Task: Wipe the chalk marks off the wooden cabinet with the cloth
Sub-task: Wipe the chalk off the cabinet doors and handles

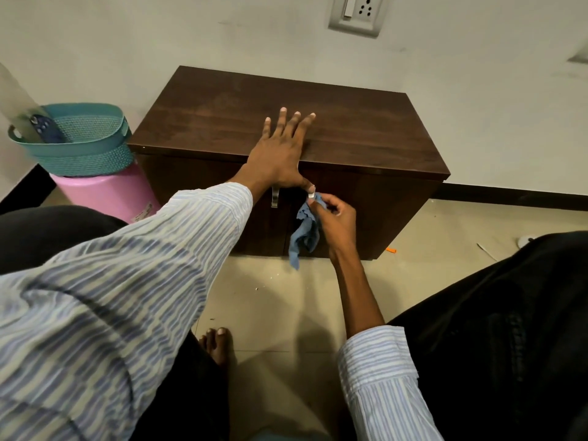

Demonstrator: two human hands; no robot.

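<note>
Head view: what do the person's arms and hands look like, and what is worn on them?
Both arms wear a loose white shirt with thin blue stripes. The left sleeve reaches the wrist; the right sleeve has a buttoned-style cuff pushed up the forearm. The left hand and right hand are ungloved.

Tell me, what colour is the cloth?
Blue; the cloth hangs from the right hand, clearest in the head view.

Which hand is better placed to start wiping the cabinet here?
The right hand: it grips the blue cloth close to the cabinet front. The left hand lies flat and empty on the cabinet's top edge.
</note>
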